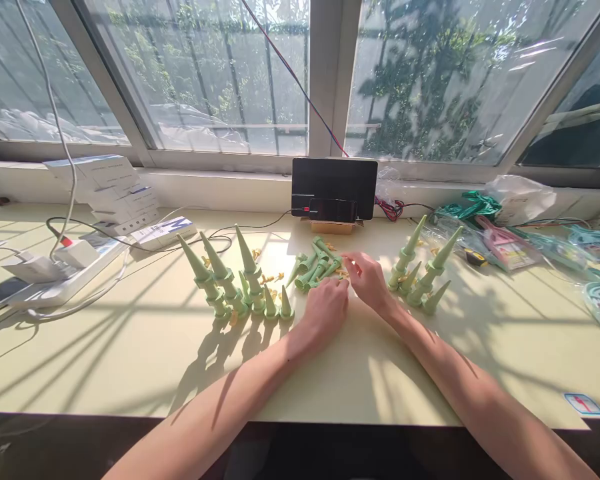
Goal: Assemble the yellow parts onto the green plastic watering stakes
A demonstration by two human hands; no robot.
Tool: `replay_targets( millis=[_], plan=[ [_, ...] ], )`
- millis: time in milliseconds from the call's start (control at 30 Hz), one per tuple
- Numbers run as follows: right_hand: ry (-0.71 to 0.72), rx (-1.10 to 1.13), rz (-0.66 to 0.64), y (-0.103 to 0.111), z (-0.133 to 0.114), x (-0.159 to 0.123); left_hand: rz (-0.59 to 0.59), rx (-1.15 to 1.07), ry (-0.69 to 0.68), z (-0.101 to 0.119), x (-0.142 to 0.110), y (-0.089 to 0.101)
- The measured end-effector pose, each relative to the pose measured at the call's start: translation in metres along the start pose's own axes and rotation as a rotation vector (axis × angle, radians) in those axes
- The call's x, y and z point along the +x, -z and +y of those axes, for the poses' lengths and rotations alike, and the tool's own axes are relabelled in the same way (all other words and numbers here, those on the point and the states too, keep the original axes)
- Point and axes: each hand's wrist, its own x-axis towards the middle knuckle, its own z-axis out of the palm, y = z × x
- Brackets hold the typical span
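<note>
My left hand (326,307) rests low over the table at the near side of a loose pile of pale green cone-shaped plastic pieces (314,267). Its fingers are curled, and whatever they hold is hidden behind them. My right hand (368,279) is just to the right of the pile, thumb and fingers drawn together near the left fingertips; anything between them is too small to make out. Left of my hands stand several upright green spikes (221,270), tall and short, with small yellow pieces (273,277) among them. Another group of green spikes (425,273) stands to the right.
A dark tablet (334,177) and a phone (333,211) lean on a stand at the back. White boxes (115,193), a power strip (75,280) and cables occupy the left side. Plastic bags (510,243) and a black-yellow tool (475,257) lie at right.
</note>
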Motion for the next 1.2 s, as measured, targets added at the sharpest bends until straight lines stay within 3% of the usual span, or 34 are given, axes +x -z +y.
replay_targets(
  millis=[233, 400, 600, 900, 1067, 1200],
  plan=[
    [-0.044, -0.043, -0.117, 0.006, 0.007, -0.013, 0.115, 0.085, 0.112, -0.003, -0.001, 0.02],
    [-0.095, 0.01, -0.161, 0.002, 0.008, -0.015, 0.047, 0.211, 0.209, -0.016, 0.003, 0.018],
    [-0.074, 0.013, -0.2, -0.001, 0.006, -0.014, -0.035, 0.238, 0.196, -0.02, 0.005, 0.013],
    [-0.101, 0.018, -0.256, -0.003, 0.005, -0.016, -0.057, 0.25, 0.183, -0.022, 0.006, 0.014],
    [-0.127, 0.027, -0.26, 0.001, -0.001, -0.015, 0.034, 0.193, 0.198, -0.019, 0.006, 0.016],
    [-0.192, -0.002, -0.355, 0.005, -0.008, -0.015, 0.159, 0.039, 0.22, -0.018, 0.005, 0.015]
  ],
)
